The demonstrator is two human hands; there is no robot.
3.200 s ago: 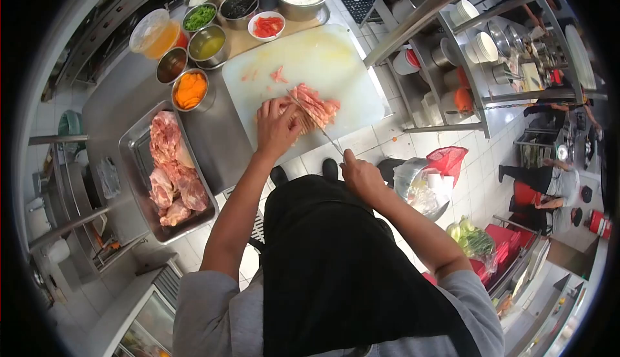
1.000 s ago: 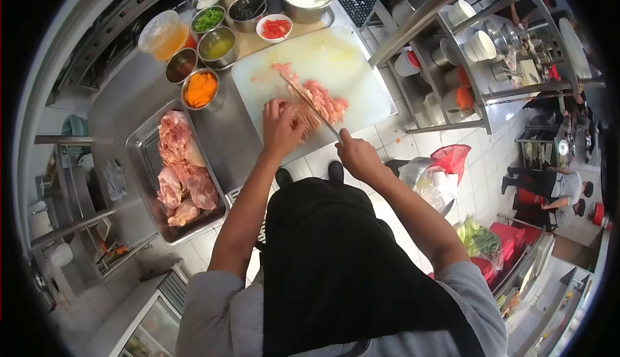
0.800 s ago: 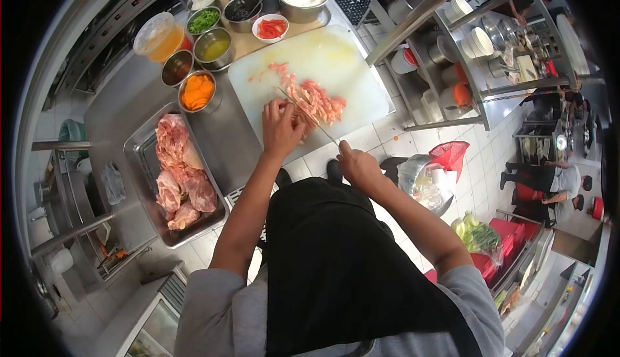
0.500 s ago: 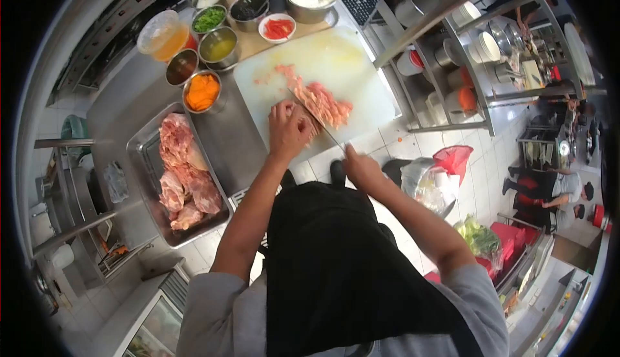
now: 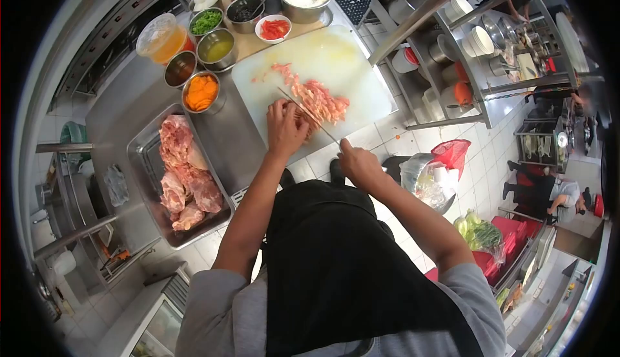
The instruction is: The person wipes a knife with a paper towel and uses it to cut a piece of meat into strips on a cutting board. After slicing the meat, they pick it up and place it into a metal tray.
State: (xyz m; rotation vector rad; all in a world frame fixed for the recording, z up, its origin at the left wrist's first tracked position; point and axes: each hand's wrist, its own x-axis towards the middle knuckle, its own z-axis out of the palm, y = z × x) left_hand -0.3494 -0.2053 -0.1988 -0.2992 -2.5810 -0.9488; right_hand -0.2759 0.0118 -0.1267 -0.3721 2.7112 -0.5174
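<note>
A white cutting board (image 5: 358, 53) bears a heap of chopped raw chicken (image 5: 323, 100), with small scraps trailing toward its far left. My left hand (image 5: 286, 127) presses with curled fingers on a piece of raw chicken (image 5: 312, 127) near the board's close edge, partly hiding it. In my right hand (image 5: 359, 164) is the handle of a knife (image 5: 314, 120). Its blade slants up and left across the board, close beside my left fingertips, between them and the chopped heap.
Left of the board, a steel tray (image 5: 227, 213) holds large raw chicken pieces (image 5: 187, 169). Bowls of sliced carrot (image 5: 201, 92), chopped greens (image 5: 206, 21) and red strips (image 5: 275, 30) stand behind. A shelf rack (image 5: 445, 122) is to the right; a person (image 5: 563, 193) stands far right.
The knife has shifted slightly left, its tip now showing beyond my left fingers. The chopped heap lies a little more spread out. Both hands stay at nearly the same place.
</note>
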